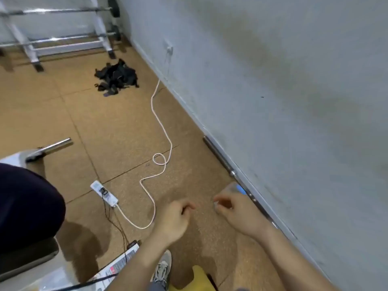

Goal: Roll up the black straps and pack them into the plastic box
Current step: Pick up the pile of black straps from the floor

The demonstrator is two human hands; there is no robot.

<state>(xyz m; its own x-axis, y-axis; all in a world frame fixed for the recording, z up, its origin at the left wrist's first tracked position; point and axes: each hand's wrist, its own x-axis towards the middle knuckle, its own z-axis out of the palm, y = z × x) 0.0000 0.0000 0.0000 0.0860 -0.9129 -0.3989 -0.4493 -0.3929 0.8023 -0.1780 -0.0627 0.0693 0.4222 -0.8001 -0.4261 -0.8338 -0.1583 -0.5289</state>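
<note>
Heap of black straps (116, 77) on the cork-coloured floor (105, 127), far from the person, near the base of the grey wall (273, 80) and just in front of the white barbell rack (31, 51); the straps lie tangled and unrolled, well apart from both hands. Left hand (174, 219) held low above the floor in the foreground, back of the hand upward, fingers curled toward the palm with nothing visible in them. Right hand (235, 211) beside it, nearer the wall, thumb and fingers drawn together; motion blur hides whether they pinch anything, so its grip cannot be told. White cable (165, 131) running from the wall socket (169, 48) across the floor, forming one small loop, and ending at the white power strip (104, 193), which lies to the left of the left hand; thin dark leads leave the strip toward the lower edge. Steel bar (218, 156) lying along the foot of the wall, passing behind the right hand; grey shoe (162, 267) visible between the forearms.
</note>
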